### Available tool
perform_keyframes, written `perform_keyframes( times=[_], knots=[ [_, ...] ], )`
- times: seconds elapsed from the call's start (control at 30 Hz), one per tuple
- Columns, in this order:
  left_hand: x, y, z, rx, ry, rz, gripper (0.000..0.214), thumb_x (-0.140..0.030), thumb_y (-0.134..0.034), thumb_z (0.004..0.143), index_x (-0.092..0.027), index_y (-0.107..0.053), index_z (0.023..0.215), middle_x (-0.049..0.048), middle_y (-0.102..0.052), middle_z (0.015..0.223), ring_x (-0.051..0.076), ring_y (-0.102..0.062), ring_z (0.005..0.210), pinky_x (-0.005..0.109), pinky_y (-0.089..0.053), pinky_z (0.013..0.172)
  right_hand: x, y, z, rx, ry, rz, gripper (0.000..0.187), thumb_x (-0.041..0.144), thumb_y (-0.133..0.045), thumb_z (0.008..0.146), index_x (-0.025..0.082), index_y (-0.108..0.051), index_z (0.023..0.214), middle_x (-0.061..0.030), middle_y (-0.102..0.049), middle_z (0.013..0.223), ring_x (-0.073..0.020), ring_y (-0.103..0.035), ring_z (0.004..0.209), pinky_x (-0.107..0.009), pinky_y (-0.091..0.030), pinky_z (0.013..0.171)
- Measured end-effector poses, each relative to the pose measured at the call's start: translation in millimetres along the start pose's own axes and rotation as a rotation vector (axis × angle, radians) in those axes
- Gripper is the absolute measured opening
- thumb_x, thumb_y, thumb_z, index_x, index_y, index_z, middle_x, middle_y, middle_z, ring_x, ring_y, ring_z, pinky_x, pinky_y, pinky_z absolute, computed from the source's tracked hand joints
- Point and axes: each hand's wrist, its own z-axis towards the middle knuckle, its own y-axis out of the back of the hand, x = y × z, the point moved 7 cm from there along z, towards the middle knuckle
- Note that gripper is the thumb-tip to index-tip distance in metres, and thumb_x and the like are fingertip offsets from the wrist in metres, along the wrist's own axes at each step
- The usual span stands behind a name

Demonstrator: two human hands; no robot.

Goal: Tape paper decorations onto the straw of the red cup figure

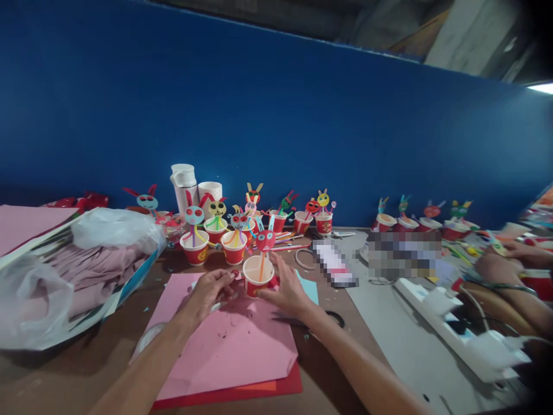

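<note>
My right hand [286,288] is closed around the side of a red and white paper cup [258,278] that stands upright over pink paper. Out of the cup rises an orange stick with a red paper rabbit head [265,239] on top, its ears pale. Left of the cup, my left hand [212,293] pinches a small dark-red piece [235,273], perhaps paper. Pink sheets [242,351] lie beneath both hands over a red sheet [287,385]. Scissors with a dark handle [337,318] lie by my right wrist, partly hidden.
Several finished cup figures, such as a blue-headed rabbit cup [194,248], line the blue partition [276,115]. A plastic bag [108,230] fills the left side. On the right are a phone [332,262], a power strip [449,328] and another person's hands [501,268].
</note>
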Motion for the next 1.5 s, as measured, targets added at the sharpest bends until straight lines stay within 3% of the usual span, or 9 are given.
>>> perform_keyframes(
  times=[0.17, 0.37, 0.5, 0.63, 0.8, 0.93, 1.1, 1.27, 1.5],
  knots=[
    [-0.8, -0.8, -0.6, -0.01, -0.003, -0.028, 0.023, -0.033, -0.071, 0.067, -0.013, -0.061, 0.069, -0.0008, -0.057, 0.048, 0.011, -0.055, 0.045, 0.021, -0.046, 0.049, -5.8, -2.6, -0.3, -0.064, -0.028, 0.047, 0.078, 0.033, -0.067, 0.068, 0.02, -0.031, 0.137, -0.0112, -0.045, 0.135, -0.027, -0.044, 0.123, -0.042, -0.034, 0.102],
    [-11.3, 4.8, -3.3, -0.074, -0.029, -0.082, 0.019, -0.033, -0.064, 0.074, -0.014, -0.063, 0.079, 0.0029, -0.065, 0.073, 0.008, -0.055, 0.05, 0.019, -0.045, 0.046, -13.0, 7.9, 1.5, -0.105, -0.1, 0.085, 0.083, 0.031, -0.066, 0.066, 0.018, -0.029, 0.139, -0.0123, -0.045, 0.135, -0.0291, -0.042, 0.123, -0.044, -0.036, 0.101],
    [-16.5, 9.0, -4.9, -0.106, -0.04, -0.111, 0.02, -0.034, -0.062, 0.076, -0.015, -0.06, 0.08, 0.0023, -0.064, 0.072, 0.009, -0.055, 0.051, 0.019, -0.044, 0.044, -23.2, 12.3, 0.3, -0.109, -0.13, 0.12, 0.086, 0.032, -0.065, 0.067, 0.018, -0.025, 0.141, -0.0121, -0.044, 0.135, -0.03, -0.042, 0.124, -0.045, -0.037, 0.101],
    [-14.9, 6.0, -4.9, -0.105, -0.053, -0.121, 0.025, -0.038, -0.066, 0.074, -0.014, -0.06, 0.076, 0.0015, -0.061, 0.068, 0.008, -0.053, 0.049, 0.018, -0.042, 0.044, -26.4, 12.3, -3.1, -0.083, -0.089, 0.155, 0.082, 0.031, -0.063, 0.069, 0.023, -0.025, 0.141, -0.0099, -0.045, 0.135, -0.0291, -0.043, 0.123, -0.044, -0.038, 0.101],
    [-8.6, -5.5, -5.8, -0.024, -0.059, -0.094, 0.034, -0.046, -0.063, 0.076, -0.013, -0.063, 0.082, 0.001, -0.059, 0.066, 0.01, -0.054, 0.055, 0.021, -0.045, 0.051, -18.0, 11.7, -6.4, -0.015, -0.033, 0.132, 0.083, 0.029, -0.064, 0.068, 0.019, -0.026, 0.141, -0.0117, -0.04, 0.139, -0.0304, -0.039, 0.125, -0.046, -0.033, 0.103],
    [-4.5, -11.5, -6.2, 0.032, -0.065, -0.004, 0.036, -0.048, -0.065, 0.073, -0.014, -0.062, 0.085, 0.0005, -0.06, 0.07, 0.009, -0.052, 0.053, 0.02, -0.041, 0.048, -9.9, 12.7, -7.5, 0.001, 0.021, 0.063, 0.082, 0.028, -0.064, 0.067, 0.02, -0.027, 0.14, -0.0106, -0.041, 0.138, -0.0316, -0.038, 0.124, -0.048, -0.034, 0.101],
    [2.3, -10.3, 0.0, -0.009, -0.046, 0.039, 0.029, -0.038, -0.073, 0.064, -0.014, -0.058, 0.071, -0.0018, -0.058, 0.061, 0.008, -0.051, 0.049, 0.018, -0.038, 0.046, -2.7, 12.6, -8.0, 0.007, 0.086, 0.003, 0.083, 0.026, -0.064, 0.067, 0.018, -0.025, 0.14, -0.0131, -0.041, 0.138, -0.0316, -0.039, 0.124, -0.05, -0.031, 0.101],
    [2.7, -11.3, 0.8, -0.034, -0.032, 0.047, 0.028, -0.037, -0.072, 0.064, -0.014, -0.057, 0.068, -0.0024, -0.056, 0.056, 0.007, -0.05, 0.046, 0.018, -0.037, 0.044, 2.6, 14.0, -8.0, 0.017, 0.098, -0.027, 0.082, 0.026, -0.063, 0.068, 0.015, -0.025, 0.139, -0.0159, -0.043, 0.135, -0.0318, -0.041, 0.123, -0.053, -0.028, 0.102],
    [-7.3, -14.0, -7.6, -0.064, -0.063, 0.015, 0.034, -0.039, -0.07, 0.067, -0.016, -0.061, 0.09, 0.0008, -0.063, 0.071, 0.008, -0.054, 0.051, 0.019, -0.042, 0.047, -0.6, 18.1, -7.9, -0.059, 0.15, -0.067, 0.079, 0.03, -0.064, 0.069, 0.018, -0.026, 0.138, -0.0152, -0.044, 0.135, -0.0323, -0.044, 0.12, -0.053, -0.03, 0.101]
  ],
)
